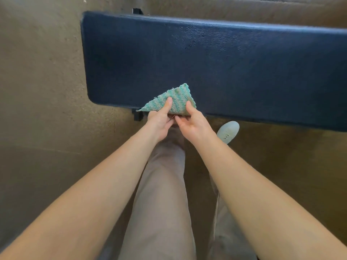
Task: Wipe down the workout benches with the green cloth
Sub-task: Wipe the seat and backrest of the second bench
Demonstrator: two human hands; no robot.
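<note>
Here both hands hold the cloth (170, 102) over the near edge of the counter (216, 59). The left hand (159, 122) pinches its lower left part, thumb on top; the right hand (191, 121) pinches the lower right, thumb likewise on top. The cloth is folded into a triangle, its tip over the dark pad. A pale shoe (228, 131) shows on the tan floor (47, 91) below the pad's edge.

Tan speckled floor (47, 72) — evenly, softly lit.
</note>
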